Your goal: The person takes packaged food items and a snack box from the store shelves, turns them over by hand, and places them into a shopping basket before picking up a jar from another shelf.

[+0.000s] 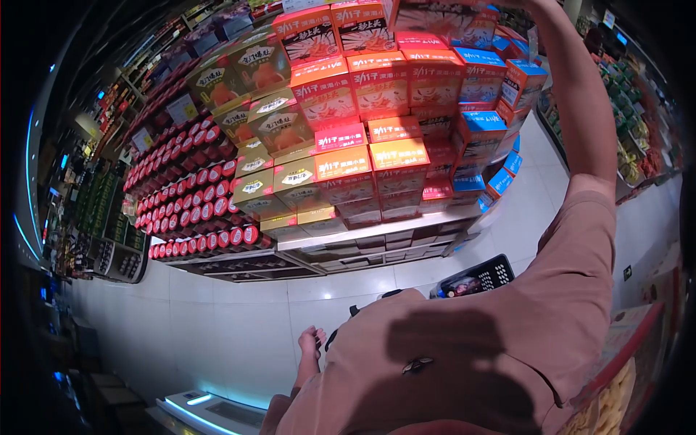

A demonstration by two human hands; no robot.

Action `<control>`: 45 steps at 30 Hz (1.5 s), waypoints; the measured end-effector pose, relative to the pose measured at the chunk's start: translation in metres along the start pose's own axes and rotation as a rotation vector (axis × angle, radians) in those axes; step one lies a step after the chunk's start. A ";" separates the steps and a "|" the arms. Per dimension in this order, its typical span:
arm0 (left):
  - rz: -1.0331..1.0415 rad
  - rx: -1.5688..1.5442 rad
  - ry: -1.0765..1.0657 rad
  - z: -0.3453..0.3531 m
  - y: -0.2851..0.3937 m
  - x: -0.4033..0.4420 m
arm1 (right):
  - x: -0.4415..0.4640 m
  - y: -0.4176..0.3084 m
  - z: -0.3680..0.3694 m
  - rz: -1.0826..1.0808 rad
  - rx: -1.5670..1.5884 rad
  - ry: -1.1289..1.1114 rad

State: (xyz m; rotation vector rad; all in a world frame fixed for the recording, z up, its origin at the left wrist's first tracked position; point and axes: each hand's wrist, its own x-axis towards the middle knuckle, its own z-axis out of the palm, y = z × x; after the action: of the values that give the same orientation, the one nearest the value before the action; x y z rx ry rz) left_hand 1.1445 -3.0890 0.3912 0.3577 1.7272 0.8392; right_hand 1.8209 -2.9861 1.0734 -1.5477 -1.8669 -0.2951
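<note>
My right arm stretches up along the right side to the top of a stacked display. My right hand (pixel 523 3) is at the upper edge of the frame, its fingers mostly cut off, against an orange-red snack box (pixel 444 19) with a dark picture panel. That box looks larger and nearer than its neighbours. Below it rise stacked red and orange snack boxes (pixel 377 85) with white Chinese lettering. Low beside my body hangs my left hand (pixel 312 339), fingers curled in; a small dark patch shows at them, too small to name.
Gold-brown boxes (pixel 275 130) and rows of red-lidded jars (pixel 196 214) fill the display's left side. Blue boxes (pixel 482 130) stand at its right end. On the pale tiled floor (pixel 232 319) sits a black basket (pixel 478 279). A lit white unit (pixel 217 413) is at bottom left.
</note>
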 end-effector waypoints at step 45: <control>0.322 0.069 -0.962 0.101 -0.043 -0.370 | -0.623 -0.195 0.212 1.043 1.754 -0.414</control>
State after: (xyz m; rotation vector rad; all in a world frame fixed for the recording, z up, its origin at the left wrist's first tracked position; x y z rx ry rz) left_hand 1.3670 -3.3135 0.6126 0.9290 0.8048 0.6585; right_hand 1.5994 -3.4011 0.5737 -0.9113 -0.5889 1.7045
